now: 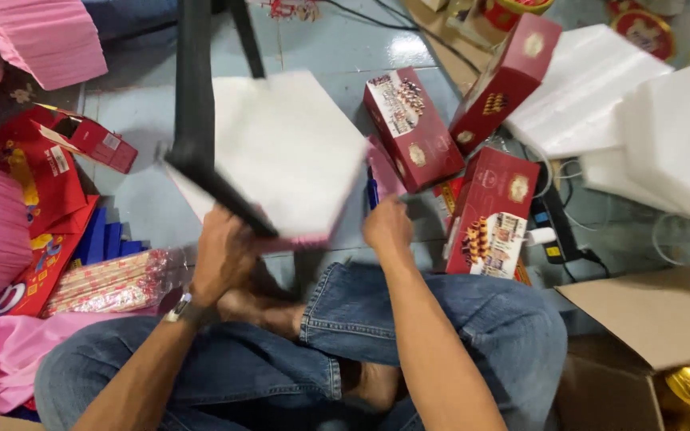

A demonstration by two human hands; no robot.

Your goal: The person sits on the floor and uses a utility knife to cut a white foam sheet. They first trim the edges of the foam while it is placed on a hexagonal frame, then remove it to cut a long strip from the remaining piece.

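I sit cross-legged in blue jeans on a grey tiled floor. My left hand (221, 255), a watch on its wrist, grips the near left edge of a flat white square sheet (289, 148) with a pink underside. My right hand (387, 225) holds the same sheet at its near right corner. The sheet is tilted and blurred, held over the floor in front of my knees. A black metal frame leg (195, 96) crosses in front of its left side.
Three red printed boxes (413, 128) (505, 80) (493, 211) lie right of the sheet. White foam sheets (592, 88) are stacked at far right. An open cardboard carton (656, 319) holds gold tins. Pink paper stacks (41, 36), red packaging (33, 175) and a wrapped stick bundle (109, 281) lie left.
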